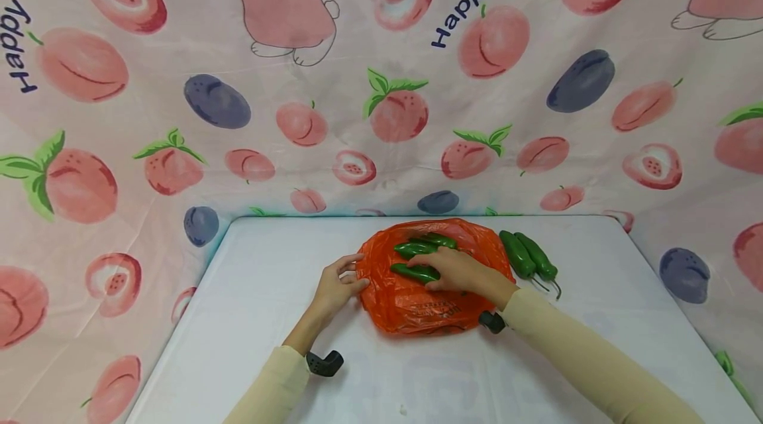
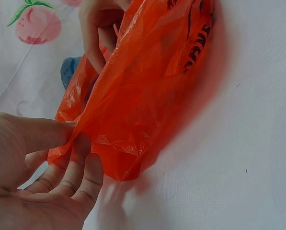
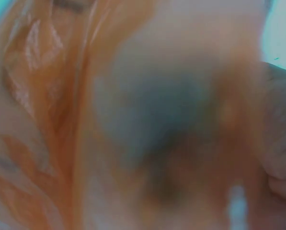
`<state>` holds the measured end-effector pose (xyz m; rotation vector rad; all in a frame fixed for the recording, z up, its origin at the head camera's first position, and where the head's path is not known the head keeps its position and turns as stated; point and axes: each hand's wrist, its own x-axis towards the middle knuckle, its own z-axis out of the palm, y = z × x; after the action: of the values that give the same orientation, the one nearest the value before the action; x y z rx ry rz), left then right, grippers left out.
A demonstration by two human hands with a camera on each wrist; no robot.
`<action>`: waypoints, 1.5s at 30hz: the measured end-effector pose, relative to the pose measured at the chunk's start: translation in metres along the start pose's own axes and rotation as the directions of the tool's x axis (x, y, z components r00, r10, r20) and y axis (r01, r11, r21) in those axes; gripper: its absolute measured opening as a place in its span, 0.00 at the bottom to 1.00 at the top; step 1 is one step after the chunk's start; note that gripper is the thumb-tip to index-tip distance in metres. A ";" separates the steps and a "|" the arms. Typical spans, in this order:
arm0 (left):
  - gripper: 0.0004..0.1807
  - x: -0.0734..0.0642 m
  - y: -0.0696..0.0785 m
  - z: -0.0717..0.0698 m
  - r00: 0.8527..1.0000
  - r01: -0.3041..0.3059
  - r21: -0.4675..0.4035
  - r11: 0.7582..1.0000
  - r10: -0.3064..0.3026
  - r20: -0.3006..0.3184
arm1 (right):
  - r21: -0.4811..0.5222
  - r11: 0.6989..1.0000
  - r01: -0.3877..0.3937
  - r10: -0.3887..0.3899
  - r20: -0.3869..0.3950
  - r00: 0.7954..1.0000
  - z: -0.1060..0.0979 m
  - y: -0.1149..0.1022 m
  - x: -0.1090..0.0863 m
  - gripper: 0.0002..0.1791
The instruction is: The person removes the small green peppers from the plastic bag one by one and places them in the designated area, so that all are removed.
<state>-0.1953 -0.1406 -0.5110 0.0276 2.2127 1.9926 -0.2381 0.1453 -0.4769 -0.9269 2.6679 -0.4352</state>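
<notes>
A red plastic bag (image 1: 411, 318) lies spread on the table, several green peppers (image 1: 411, 250) showing at its opening. My left hand (image 1: 336, 288) pinches the bag's left edge between thumb and fingers, which the left wrist view shows close up. Over the bag, my right hand (image 1: 456, 269) holds one green chili pepper (image 1: 411, 271) by its right end; part of that pepper is hidden under the fingers. In the right wrist view the bag (image 3: 42, 120) fills much of the picture, too blurred to show the grip.
Two more green peppers (image 1: 527, 255) with long stems lie on the white table (image 1: 250, 318), just right of the bag. Behind the table hangs a pink cloth (image 1: 334, 93) printed with fruit. A dark wrist device (image 1: 324, 363) sits at the left wrist.
</notes>
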 end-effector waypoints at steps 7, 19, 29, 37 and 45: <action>0.31 0.000 0.000 0.000 1.000 0.003 0.007 1.000 -0.003 -0.007 | -0.002 1.000 0.003 -0.003 0.006 1.000 0.001 0.000 0.001 0.30; 0.30 -0.001 0.002 0.001 1.000 0.009 0.016 1.000 -0.009 -0.010 | 0.063 0.998 0.011 -0.012 0.018 1.000 0.002 0.002 0.003 0.30; 0.30 0.002 0.001 0.001 1.000 0.008 0.015 1.000 -0.008 -0.014 | 0.173 0.983 0.065 -0.067 0.008 0.998 -0.007 0.001 -0.001 0.29; 0.30 0.001 0.002 0.001 1.000 0.011 0.001 1.000 -0.011 -0.009 | 0.276 0.957 0.091 -0.095 0.003 0.995 -0.012 0.003 -0.001 0.28; 0.30 0.002 0.001 0.000 1.000 -0.001 -0.002 1.000 0.001 -0.004 | 0.335 0.935 0.119 -0.118 -0.022 0.993 -0.024 0.001 -0.005 0.28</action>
<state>-0.1975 -0.1398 -0.5101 0.0242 2.2128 1.9973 -0.2433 0.1540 -0.4550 -0.9789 2.4366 -0.8873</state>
